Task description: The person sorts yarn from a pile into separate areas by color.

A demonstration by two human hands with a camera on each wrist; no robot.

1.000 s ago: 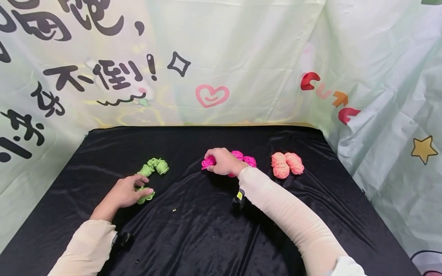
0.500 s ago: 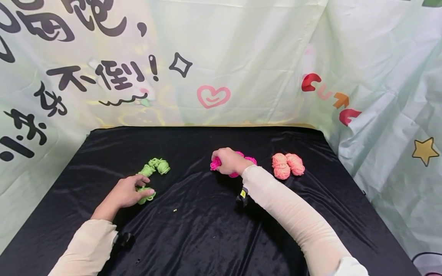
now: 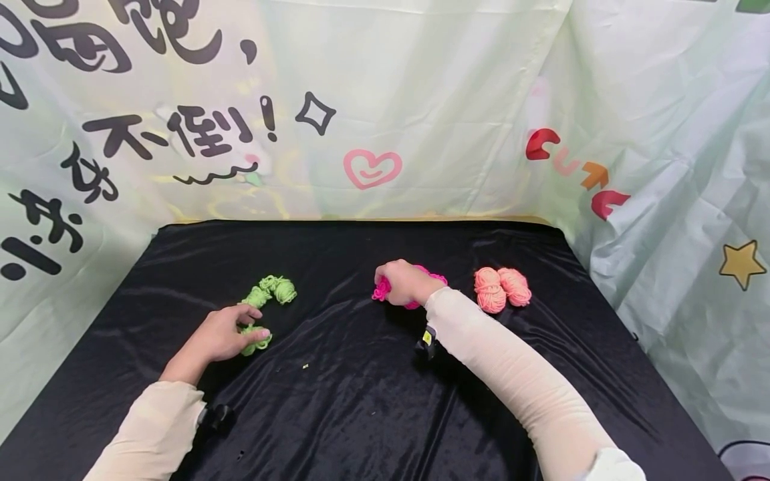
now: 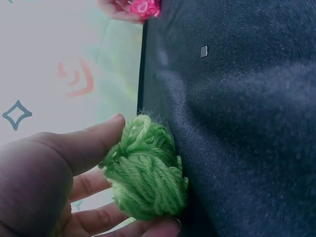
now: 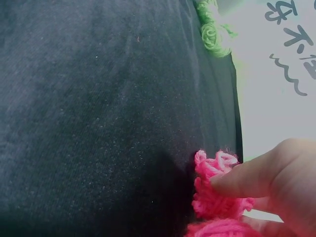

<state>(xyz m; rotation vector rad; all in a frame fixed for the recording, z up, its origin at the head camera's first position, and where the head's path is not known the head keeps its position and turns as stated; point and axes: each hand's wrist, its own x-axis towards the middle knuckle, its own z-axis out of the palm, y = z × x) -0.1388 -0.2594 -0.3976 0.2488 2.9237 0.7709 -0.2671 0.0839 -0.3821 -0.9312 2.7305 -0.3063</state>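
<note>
At the left of the head view, my left hand (image 3: 222, 333) has thumb and fingers around a small ball of green yarn (image 3: 257, 342), which fills the middle of the left wrist view (image 4: 148, 173). More green yarn balls (image 3: 280, 290) lie just beyond those fingers. My right hand (image 3: 404, 282) pinches a bright pink yarn ball (image 3: 380, 290) on the cloth. In the right wrist view its thumb presses on this pink ball (image 5: 207, 197), and another pink ball (image 5: 224, 229) lies against it. Part of the pink group (image 3: 436, 274) is hidden behind the hand.
Two peach yarn balls (image 3: 490, 291) lie side by side to the right of the pink ones. Black cloth (image 3: 337, 421) covers the table. A tiny pale scrap (image 3: 305, 366) lies near the middle. Printed fabric (image 3: 433, 107) hangs behind and at the sides.
My right hand has brought the pink yarn ball to the right, up to the other pink ones. The left hand stays in place at the green ball. The view shifts slightly.
</note>
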